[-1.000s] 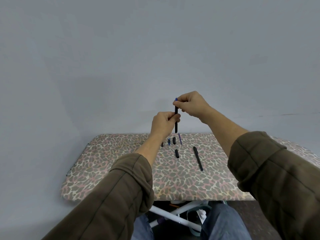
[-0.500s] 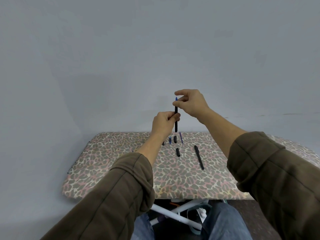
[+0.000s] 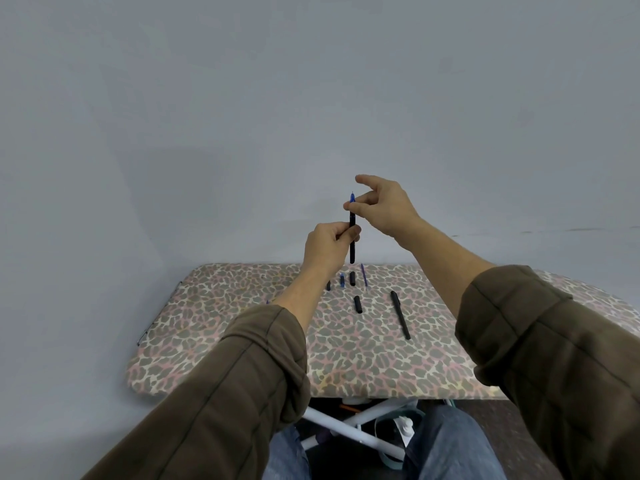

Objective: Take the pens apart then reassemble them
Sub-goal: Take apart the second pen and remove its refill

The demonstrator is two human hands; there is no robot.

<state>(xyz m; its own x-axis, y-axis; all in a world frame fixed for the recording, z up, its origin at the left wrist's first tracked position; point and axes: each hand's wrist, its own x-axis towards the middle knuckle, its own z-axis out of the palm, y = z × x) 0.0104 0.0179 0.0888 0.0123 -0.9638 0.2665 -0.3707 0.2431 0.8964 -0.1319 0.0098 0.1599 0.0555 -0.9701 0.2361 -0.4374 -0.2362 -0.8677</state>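
Grey bare wall fills the upper view; below it stands a table (image 3: 214, 341) under a leopard-print cover.

Left hand (image 3: 327, 245): fingers curled round the middle of the held pen (image 3: 352, 249), a black barrel kept upright above the table's 12 o'clock edge. A blue tip (image 3: 352, 198) stands at the barrel's 12 o'clock end. Right hand (image 3: 384, 206): thumb and one finger pinch the pen just under that tip; the forefinger is lifted clear and touches nothing.

On the cover near the 12 o'clock edge, left to right: a small black piece (image 3: 328, 285), a blue piece (image 3: 342, 281), a black sleeve (image 3: 352, 278) and a thin blue refill (image 3: 363, 274). At 6 o'clock of the sleeve lies a black cap (image 3: 357, 304); at the cap's 3 o'clock lies a whole black pen (image 3: 400, 315), apart from the rest.

Judgement: the tip section is being turned on the barrel; whether on or off cannot be told. With one pen in pieces and one apparently untouched, the task looks no more than midway. The next move calls for a fresh pinch by the right hand against a steady counter-hold by the left, with the barrel kept upright.

Change: a second ago the right fingers were bunched over the top; the forefinger has since opened away and more of the tip shows. The left grip and the table parts are unchanged.
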